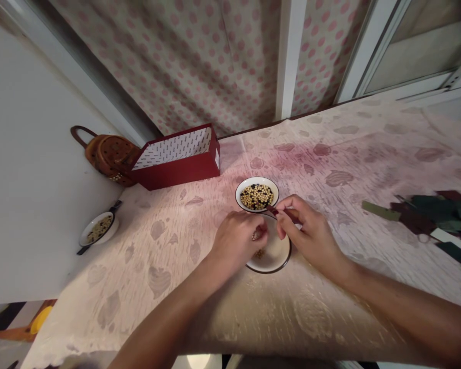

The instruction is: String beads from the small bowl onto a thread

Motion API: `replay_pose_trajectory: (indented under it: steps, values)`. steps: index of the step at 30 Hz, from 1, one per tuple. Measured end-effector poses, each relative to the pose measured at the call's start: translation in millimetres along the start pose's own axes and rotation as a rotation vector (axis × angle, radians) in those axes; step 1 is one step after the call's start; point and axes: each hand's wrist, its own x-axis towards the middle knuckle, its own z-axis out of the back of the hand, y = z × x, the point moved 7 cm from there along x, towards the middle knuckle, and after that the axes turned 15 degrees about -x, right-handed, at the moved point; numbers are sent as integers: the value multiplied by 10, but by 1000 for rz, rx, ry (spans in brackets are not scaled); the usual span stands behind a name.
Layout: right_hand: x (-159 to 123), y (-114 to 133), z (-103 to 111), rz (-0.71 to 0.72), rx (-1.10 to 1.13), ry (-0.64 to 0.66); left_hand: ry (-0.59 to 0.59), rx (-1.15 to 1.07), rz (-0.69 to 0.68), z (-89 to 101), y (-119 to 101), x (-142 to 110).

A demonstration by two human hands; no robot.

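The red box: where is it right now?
In the head view, the red box stands left of centre at the far edge of the table, beside the brown bag.

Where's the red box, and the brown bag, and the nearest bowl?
Red box (180, 171): head view, on its long front side.
Brown bag (112, 152): head view, on its body.
Nearest bowl (279, 250): head view, on its bare inside.
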Motion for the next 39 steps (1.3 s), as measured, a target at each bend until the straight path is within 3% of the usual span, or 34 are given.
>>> replay_pose_trajectory:
  steps: [4, 7, 12, 19, 31, 39]
  values:
    - [-11, 18, -19, 10, 26, 22, -163, -551, 60, 136, 125, -18]
    - [-22, 24, -39, 7, 41, 40, -216, -880, 133, 129, 232, -11]
    - [-29, 35, -54, 8, 57, 57, -224, -1109, 204, 78, 289, -1]
    - [-27, 51, -57, 12, 28, 70, -217, -1134, 191, 45, 282, -2]
    - [-20, 16, -76, -13, 3, 83, -304, -952, 120, 129, 188, -26]
    - [0, -26, -62, -29, -18, 59, -381, -562, 7, 314, 313, 136]
